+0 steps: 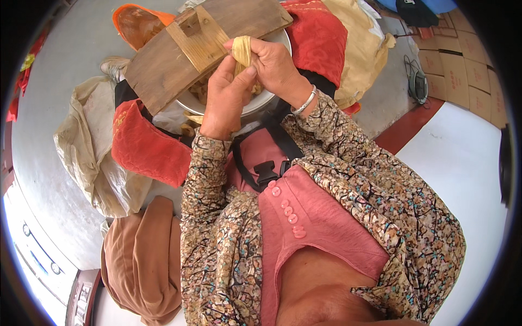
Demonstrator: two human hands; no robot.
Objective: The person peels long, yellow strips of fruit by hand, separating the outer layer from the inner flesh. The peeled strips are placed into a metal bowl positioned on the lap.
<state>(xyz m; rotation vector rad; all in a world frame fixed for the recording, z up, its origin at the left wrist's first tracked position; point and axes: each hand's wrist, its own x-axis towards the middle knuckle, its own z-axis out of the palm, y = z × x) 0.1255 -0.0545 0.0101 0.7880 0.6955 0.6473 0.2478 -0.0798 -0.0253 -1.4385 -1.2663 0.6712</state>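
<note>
Over the basin, both my hands meet at a pale yellow, folded strip (242, 50); its material I cannot make out. My right hand (278, 68), with a silver bangle at the wrist, pinches the strip from the right. My left hand (224, 96) is closed at the strip's lower end, its thumb pointing up toward the right fingers. Just beyond them a wooden board (155, 70) lies slantwise across a metal basin (266, 102). Fixed across the board is a lighter wooden piece (200, 41) with a rectangular opening. Yellowish pieces in the basin are partly hidden by the board and my hands.
Red cloths (149, 144) cover both my knees. An orange container (142, 22) stands beyond the board. Beige plastic sacking (89, 125) lies at the left, with brown fabric (142, 258) nearer. Yellowish sacking (370, 54) hangs at the right, and cardboard cartons (459, 73) are stacked farther right.
</note>
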